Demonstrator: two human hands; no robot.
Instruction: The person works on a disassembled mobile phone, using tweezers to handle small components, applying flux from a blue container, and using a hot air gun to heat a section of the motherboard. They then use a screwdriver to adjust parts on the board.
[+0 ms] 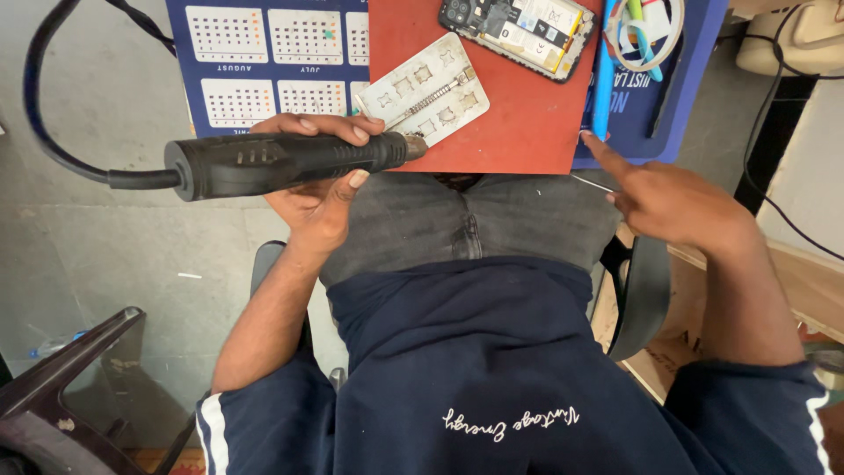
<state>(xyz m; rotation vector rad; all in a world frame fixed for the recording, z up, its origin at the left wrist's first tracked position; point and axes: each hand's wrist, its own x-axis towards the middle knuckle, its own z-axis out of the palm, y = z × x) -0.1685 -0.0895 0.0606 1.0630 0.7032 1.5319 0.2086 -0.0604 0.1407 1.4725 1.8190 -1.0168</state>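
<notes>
My left hand (pixel 321 189) grips a black corded rotary tool (pixel 264 164) held sideways, its metal tip at the front edge of a red mat (pixel 519 114). By the tip lies a pale metal stencil plate (pixel 426 92) with cut-outs. An opened phone (pixel 519 31) with its back off rests at the far side of the mat. My right hand (pixel 673 202) holds nothing; its index finger stretches out and touches the mat's front right corner.
A blue calendar sheet (pixel 264 62) lies under the mat. A blue pen-like tool (pixel 603 79) and a white ring (pixel 646 26) sit at the right. The tool's black cord (pixel 40 97) loops left. A dark chair (pixel 61 378) stands lower left.
</notes>
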